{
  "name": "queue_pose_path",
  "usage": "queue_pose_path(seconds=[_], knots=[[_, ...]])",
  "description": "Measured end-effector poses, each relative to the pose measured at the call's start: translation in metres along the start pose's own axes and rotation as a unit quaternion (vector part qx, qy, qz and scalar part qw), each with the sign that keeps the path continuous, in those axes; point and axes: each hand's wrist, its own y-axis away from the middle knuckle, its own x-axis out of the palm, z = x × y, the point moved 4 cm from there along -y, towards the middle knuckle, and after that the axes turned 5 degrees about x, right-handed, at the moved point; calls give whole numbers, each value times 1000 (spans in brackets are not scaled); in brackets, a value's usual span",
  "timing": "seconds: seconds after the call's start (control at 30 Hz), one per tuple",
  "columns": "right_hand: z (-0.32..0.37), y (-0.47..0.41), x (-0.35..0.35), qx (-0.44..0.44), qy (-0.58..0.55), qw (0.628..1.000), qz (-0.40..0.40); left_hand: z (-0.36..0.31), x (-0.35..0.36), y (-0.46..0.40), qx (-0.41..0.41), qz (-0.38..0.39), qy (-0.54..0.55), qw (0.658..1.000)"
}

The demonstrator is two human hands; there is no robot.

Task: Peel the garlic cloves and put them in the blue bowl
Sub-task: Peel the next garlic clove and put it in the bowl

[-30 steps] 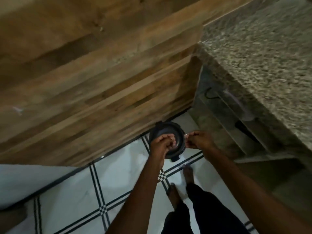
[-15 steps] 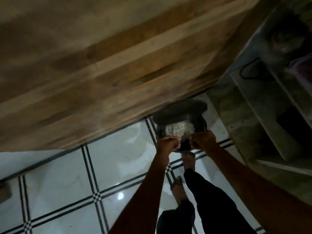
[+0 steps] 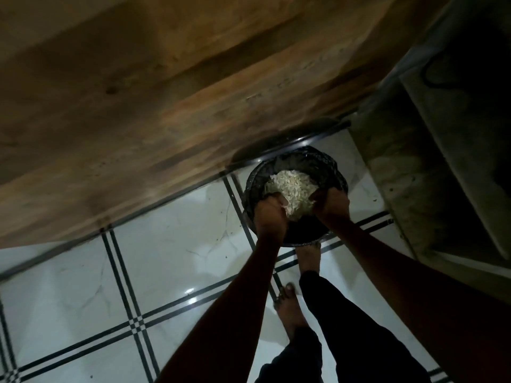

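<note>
We note the wooden cabinet front [image 3: 138, 120] and tiled floor [image 3: 96, 272] fill the view, and the pedal bin [image 3: 326, 167] by the cabinet's foot now stands with its lid [image 3: 276, 145] swung up, where a second ago it was closed; a foot [image 3: 308, 255] sits at its base. Pale garlic skins [image 3: 290, 189] are heaped in the black liner, with the left hand [image 3: 269, 214] and right hand [image 3: 330, 205] low over them, fingers curled inward; whether they hold skins we cannot tell. Neither blue bowl nor peeled cloves are in view, so we judge this to be clearing waste.
</note>
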Motion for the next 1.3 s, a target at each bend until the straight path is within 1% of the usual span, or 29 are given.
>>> queue_pose_path(seconds=[0.07,0.13,0.2,0.3,0.37,0.47,0.53,0.63,0.73,0.83,0.9,1.0,1.17,1.23,1.3], knots=[[1,7,-6,16,-29,995,89,-9,-9,5,-7,1,35,999],[-1,17,-26,57,-107,985,125,-26,-25,21,3,-25,55,998],[1,38,-60,84,-204,965,143,-53,-42,45,9,-30,111,993],[-6,85,-127,91,-315,935,138,-100,-67,91,35,-28,168,985],[-21,123,-186,88,-360,923,108,-142,-81,130,58,-6,210,976],[-50,180,-276,80,-430,898,44,-213,-91,191,85,52,295,950],[-72,224,-335,73,-469,880,3,-264,-93,237,125,88,327,932],[-109,285,-413,60,-493,864,-75,-338,-85,303,187,136,351,907],[-157,346,-479,51,-504,850,-146,-410,-65,370,228,189,353,887],[-220,407,-526,70,-535,817,-204,-472,-31,438,274,243,330,870],[-268,437,-545,92,-550,796,-236,-504,-1,476,295,279,315,858],[-362,486,-566,143,-568,756,-292,-549,66,536,319,326,284,843],[-512,540,-570,238,-530,732,-357,-594,189,606,327,361,207,849],[-558,548,-564,279,-505,732,-363,-601,230,621,333,360,162,856],[-600,554,-557,331,-460,740,-363,-605,267,636,374,346,106,854]])
